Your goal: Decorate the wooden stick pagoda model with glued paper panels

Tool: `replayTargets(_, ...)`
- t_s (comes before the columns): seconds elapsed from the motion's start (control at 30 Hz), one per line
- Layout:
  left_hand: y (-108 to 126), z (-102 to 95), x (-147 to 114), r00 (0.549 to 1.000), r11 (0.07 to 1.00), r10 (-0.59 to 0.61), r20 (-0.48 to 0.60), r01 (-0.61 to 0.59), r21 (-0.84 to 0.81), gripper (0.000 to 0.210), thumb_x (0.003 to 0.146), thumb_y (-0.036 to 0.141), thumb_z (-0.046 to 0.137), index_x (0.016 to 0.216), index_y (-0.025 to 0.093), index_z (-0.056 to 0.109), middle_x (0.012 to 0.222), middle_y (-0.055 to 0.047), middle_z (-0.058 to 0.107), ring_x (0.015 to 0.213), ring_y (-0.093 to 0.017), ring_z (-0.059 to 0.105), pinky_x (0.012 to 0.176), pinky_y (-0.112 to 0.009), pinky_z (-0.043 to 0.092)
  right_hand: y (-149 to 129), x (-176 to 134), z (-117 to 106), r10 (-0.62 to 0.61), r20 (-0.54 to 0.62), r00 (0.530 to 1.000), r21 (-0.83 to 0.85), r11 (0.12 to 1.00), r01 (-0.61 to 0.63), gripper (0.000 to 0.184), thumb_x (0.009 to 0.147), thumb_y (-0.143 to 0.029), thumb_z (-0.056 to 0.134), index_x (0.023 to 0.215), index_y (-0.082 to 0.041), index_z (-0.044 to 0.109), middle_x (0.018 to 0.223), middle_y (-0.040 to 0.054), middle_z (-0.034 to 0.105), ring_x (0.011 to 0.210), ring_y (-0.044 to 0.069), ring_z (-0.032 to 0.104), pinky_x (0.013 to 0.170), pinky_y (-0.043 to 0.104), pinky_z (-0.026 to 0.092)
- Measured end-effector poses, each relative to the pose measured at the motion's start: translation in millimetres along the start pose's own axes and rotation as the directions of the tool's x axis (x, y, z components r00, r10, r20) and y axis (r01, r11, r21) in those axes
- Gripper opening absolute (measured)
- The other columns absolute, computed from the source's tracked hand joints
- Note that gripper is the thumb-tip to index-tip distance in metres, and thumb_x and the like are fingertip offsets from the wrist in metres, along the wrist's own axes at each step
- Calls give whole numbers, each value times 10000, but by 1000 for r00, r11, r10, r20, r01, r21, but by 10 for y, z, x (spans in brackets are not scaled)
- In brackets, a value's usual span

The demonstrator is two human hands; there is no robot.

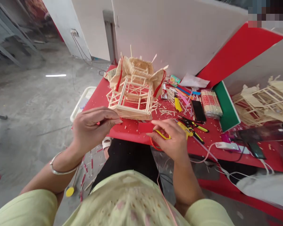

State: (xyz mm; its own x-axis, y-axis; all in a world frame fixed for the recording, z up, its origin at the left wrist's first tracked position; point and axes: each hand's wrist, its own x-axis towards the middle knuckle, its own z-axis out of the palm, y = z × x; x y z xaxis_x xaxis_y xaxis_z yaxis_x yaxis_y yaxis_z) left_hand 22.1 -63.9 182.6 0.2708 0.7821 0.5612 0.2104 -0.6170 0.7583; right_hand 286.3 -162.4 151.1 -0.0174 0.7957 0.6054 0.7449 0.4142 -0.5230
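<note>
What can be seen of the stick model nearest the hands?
The model is an open frame of pale, wood-like sticks, with ridged, flaring roof parts at its far end and two red tassels, one at each side. It appears to rest on the table; whether it tilts is unclear. The left hand is at its near left corner, contact unclear.

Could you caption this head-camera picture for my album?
A left hand beside a wooden-stick model building, a right hand holding scissors, at a red table strewn with stick pieces.

Stick model (138, 72) on red table (96, 101); left hand (91, 127) at its 8 o'clock, right hand (171, 138) holding scissors (163, 135) at 5.
</note>
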Motion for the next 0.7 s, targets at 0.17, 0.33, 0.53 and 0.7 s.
replayTargets(0.17,-713,407,-881,827,807,-550,115,562,-184,157,871,333,747,812,195,700,497,64,537,382,-90,484,409,-210,379,135,-771,673,343,248,906,-39,938,-344,282,912,-359,799,1170,-257,752,861,23,747,815,197,718,753,307,582)
replayTargets(0.33,-1025,567,-1229,897,908,-415,150,419,2,278,1037,409,530,867,213,629,743,-17,712,642,-138,664,667,-265,552,219,-876,1048,337,316,887,131,910,-393,310,955,-385,742,1240,-269,708,1109,59,783,999,217,759,907,346,615)
replayTargets(0.53,-1223,633,-1010,842,1000,8,539,-21,19,258,1097,372,412,1059,222,619,1336,-132,732,1305,-239,660,1226,-491,427,419,-755,1112,224,300,927,176,943,-284,322,974,-381,718,1274,-270,682,1381,84,718,1312,231,671,1156,416,524)
replayTargets(0.7,-1394,599,-875,887,976,-103,450,3,218,286,1074,440,474,1154,202,609,1451,-170,659,1416,-303,579,1223,-531,422,497,-682,1095,292,208,933,89,945,-316,322,956,-338,743,1257,-239,686,1368,118,729,1313,258,680,1163,452,525)
